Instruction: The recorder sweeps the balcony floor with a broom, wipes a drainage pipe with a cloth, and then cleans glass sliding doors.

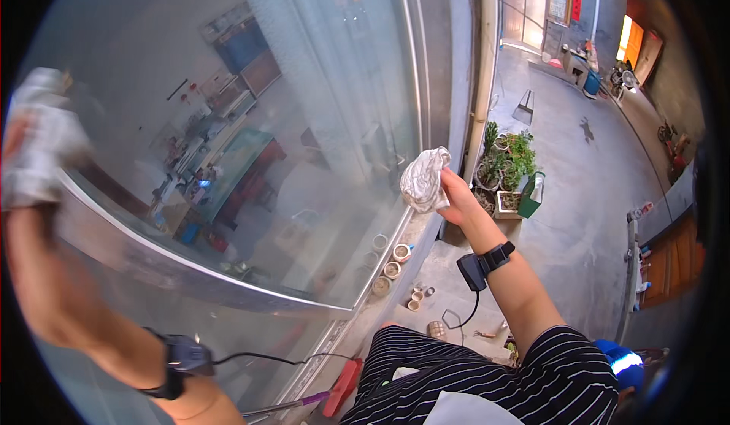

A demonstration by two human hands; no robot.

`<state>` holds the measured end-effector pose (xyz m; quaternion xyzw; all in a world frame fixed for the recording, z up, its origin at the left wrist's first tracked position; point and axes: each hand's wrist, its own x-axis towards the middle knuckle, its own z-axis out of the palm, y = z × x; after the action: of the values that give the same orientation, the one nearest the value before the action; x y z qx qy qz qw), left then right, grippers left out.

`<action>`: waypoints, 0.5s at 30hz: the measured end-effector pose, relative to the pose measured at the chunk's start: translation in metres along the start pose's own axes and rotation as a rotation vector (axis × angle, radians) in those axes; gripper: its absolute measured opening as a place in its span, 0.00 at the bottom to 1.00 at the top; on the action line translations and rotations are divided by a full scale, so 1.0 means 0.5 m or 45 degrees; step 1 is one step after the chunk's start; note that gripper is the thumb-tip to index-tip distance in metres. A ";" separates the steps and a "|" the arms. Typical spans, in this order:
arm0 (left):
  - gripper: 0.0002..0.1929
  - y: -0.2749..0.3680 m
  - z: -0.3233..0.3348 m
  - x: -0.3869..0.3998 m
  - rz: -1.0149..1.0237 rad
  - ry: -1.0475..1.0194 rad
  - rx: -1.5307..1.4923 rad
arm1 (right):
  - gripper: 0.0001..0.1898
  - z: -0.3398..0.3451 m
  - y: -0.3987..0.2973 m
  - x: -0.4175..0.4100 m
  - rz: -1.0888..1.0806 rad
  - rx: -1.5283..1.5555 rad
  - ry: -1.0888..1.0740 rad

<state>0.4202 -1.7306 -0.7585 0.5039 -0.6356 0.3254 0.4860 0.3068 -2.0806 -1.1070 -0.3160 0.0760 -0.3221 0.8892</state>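
Note:
My left hand [23, 145] is at the far left, raised and blurred, with a whitish cloth [48, 134] in it, against or close to the window glass [171, 43]; contact cannot be told. On the other side, my right hand [458, 197] grips a crumpled white cloth [425, 182] near the right edge of the window frame [419, 83]. Each wrist wears a black strap with a small device and a cable. Through the glass a room with a green-topped table [242, 157] and a pale curtain [319, 54] shows.
Several small round pots [392, 269] line the sill below the window. A red tool head [342, 388] with a metal pole leans low by the wall. Potted plants [516, 157], a green container [531, 196] and a long-handled dustpan [523, 111] stand in the courtyard at right.

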 end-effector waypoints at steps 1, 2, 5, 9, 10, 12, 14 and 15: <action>0.16 -0.028 0.068 -0.043 -0.095 0.118 0.176 | 0.14 -0.015 -0.027 -0.018 0.031 0.073 0.025; 0.17 -0.025 0.138 -0.070 -0.093 -0.006 0.306 | 0.14 -0.025 -0.048 -0.031 0.070 0.161 0.028; 0.17 -0.077 0.318 -0.150 -0.468 -0.234 -0.201 | 0.16 -0.049 -0.106 -0.087 0.101 0.213 -0.052; 0.11 -0.148 0.444 -0.272 -0.778 -0.439 -0.315 | 0.16 -0.015 -0.132 -0.110 0.038 -0.066 -0.099; 0.11 -0.140 0.472 -0.285 -0.993 -0.450 -0.553 | 0.16 -0.016 -0.142 -0.121 -0.011 -0.127 -0.096; 0.11 -0.134 0.527 -0.322 -1.354 -0.385 -0.912 | 0.16 -0.017 -0.154 -0.135 -0.026 -0.099 -0.099; 0.11 -0.132 0.584 -0.356 -1.580 -0.205 -1.164 | 0.15 -0.007 -0.172 -0.149 -0.053 -0.089 -0.114; 0.12 -0.121 0.598 -0.359 -1.650 -0.227 -1.222 | 0.15 -0.010 -0.180 -0.155 -0.061 -0.088 -0.112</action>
<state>0.3948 -1.9594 -1.0271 0.5326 -0.3242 -0.3701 0.6886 0.1975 -2.0883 -1.0612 -0.3620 0.0403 -0.3262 0.8723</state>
